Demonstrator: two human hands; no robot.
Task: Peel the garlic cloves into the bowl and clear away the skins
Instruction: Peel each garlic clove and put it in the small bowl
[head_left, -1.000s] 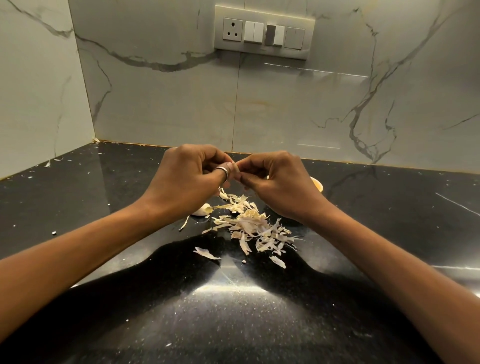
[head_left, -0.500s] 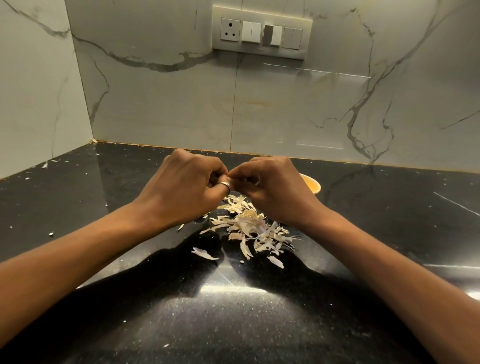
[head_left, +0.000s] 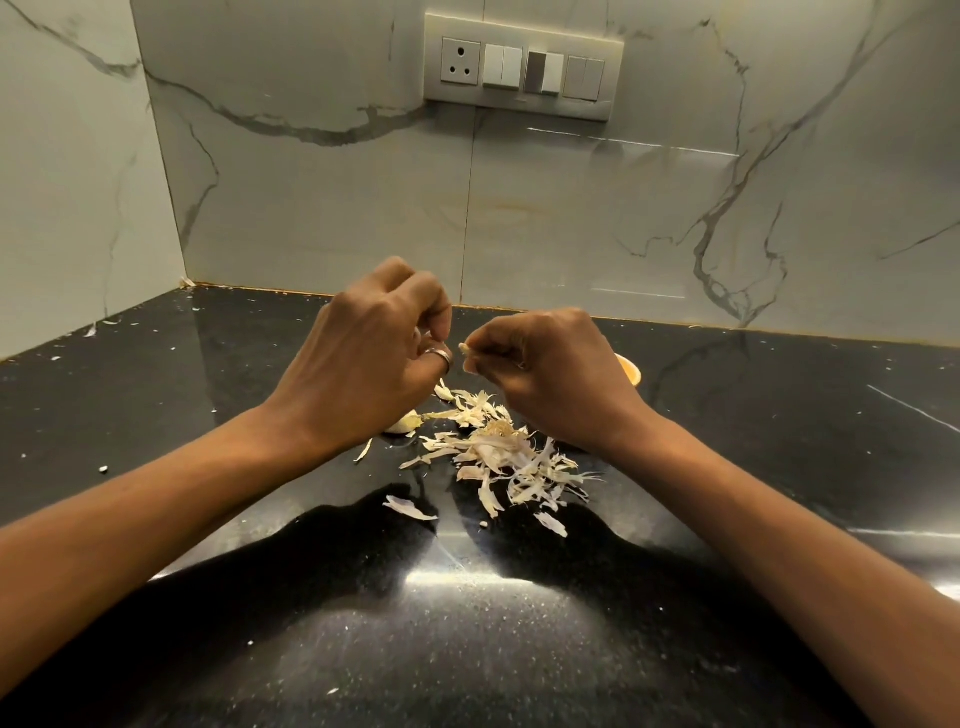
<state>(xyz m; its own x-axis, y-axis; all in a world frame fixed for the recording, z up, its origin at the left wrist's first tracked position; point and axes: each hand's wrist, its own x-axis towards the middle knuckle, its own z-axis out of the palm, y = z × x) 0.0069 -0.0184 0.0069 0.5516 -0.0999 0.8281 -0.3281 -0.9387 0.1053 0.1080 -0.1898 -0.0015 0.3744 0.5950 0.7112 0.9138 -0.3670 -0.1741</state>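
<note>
My right hand (head_left: 550, 369) pinches a small pale garlic clove (head_left: 466, 351) at its fingertips, above the counter. My left hand (head_left: 363, 353), with a ring on one finger, hovers just left of it with fingers curled; what is inside them is hidden. A pile of dry garlic skins (head_left: 498, 447) lies on the black counter below both hands. One unpeeled clove (head_left: 402, 423) rests beside my left wrist. An orange bowl (head_left: 629, 370) shows only part of its rim behind my right hand.
The black speckled counter (head_left: 467, 623) meets marble walls at the back and left. A switch panel (head_left: 522, 65) is on the back wall. Small skin scraps (head_left: 410, 508) lie in front of the pile, and specks dot the left side.
My hands were joined on the clove; now they have pulled slightly apart, leaving the clove in my right fingertips. Both hands have lifted a little.
</note>
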